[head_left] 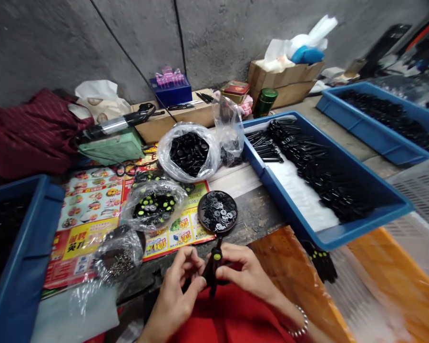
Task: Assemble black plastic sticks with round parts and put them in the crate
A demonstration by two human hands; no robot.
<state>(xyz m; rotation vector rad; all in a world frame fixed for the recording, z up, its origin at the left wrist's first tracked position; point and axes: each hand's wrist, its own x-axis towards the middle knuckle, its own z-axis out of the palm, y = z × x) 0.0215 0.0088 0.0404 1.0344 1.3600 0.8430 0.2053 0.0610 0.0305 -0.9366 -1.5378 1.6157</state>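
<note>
In the head view a slim black plastic part with a round yellow-green dot (217, 257) is held upright above my lap. My left hand (182, 283) is closed on its lower left side, thumb pressed along it. With thumb and fingers, my right hand (243, 267) pinches the part near the dot from the right. Just beyond my hands stands a round dark dish (200, 220) of small flat black and grey metal pieces. To its left, a clear plastic bag (126, 209) holds black caps with yellow-green dots. A nearer bag (103, 255) contains small metal screws or pins.
A blue tray (357, 239) of black handle-like parts stands at right, with another blue tray (353, 127) behind it. A blue bin (25, 267) is at left. Behind the dish sits a bag (214, 147) of black round pieces. An orange crate (286, 271) is by my right arm.
</note>
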